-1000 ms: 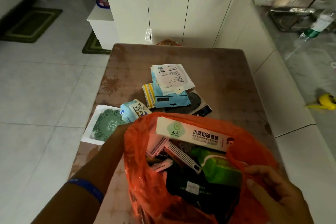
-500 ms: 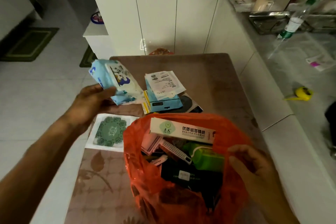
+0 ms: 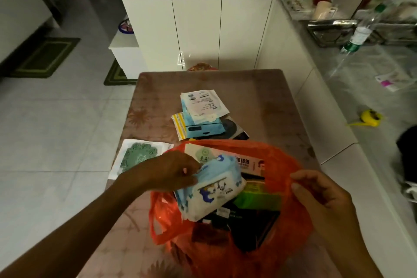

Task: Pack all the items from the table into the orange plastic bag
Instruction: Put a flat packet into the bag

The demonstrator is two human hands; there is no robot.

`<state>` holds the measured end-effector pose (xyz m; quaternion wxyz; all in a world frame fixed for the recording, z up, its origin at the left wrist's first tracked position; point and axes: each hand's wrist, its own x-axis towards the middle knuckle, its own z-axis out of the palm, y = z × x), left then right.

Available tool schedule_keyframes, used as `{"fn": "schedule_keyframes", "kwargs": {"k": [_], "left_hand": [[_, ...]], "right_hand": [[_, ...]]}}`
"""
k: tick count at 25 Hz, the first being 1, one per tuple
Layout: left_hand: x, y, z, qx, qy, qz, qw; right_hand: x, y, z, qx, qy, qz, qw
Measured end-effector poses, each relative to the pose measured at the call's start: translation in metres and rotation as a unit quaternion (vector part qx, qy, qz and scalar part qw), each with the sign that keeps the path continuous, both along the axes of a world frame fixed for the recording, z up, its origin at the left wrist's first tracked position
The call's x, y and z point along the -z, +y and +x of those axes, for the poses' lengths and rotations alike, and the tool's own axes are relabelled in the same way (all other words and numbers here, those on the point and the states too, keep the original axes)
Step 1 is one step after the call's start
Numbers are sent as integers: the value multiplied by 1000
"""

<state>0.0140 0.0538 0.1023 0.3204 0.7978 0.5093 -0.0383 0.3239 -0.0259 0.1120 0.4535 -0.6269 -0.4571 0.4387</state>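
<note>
Head view: the left hand [image 3: 173, 170] pinches a soft blue-and-white wipes pack [image 3: 211, 189] over the crinkly orange plastic bag [image 3: 282, 165] on the bench [image 3: 259, 97] — right hand [image 3: 320, 196] pinching its rim. Better lay the pack flat.

Orange bag [image 3: 291, 165] mouth crowded: wipes pack [image 3: 209, 189], long box [image 3: 248, 162] block entry; table [image 3: 259, 97] far end free.

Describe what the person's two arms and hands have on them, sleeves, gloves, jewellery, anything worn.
Both are bare. The left hand and its forearm show no sleeve, glove, ring or watch. The right hand is likewise ungloved, with no ring visible and nothing on the wrist. No markings can be made out in this dim light.
</note>
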Motion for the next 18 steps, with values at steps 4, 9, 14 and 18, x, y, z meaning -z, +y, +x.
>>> {"fn": "schedule_keyframes", "kwargs": {"k": [4, 9, 14, 18], "left_hand": [[36, -6, 2, -80, 86, 86, 989], [56, -31, 8, -94, 70, 164, 980], [47, -45, -25, -447, -161, 218, 852], [124, -44, -96, -691, -238, -9, 683]], "right_hand": [[4, -2, 1, 9, -29, -14, 999], [-2, -5, -36, -2, -438, 108, 893], [47, 0, -127, -289, -460, 158, 825], [103, 19, -137, -360, -527, 78, 766]]}}
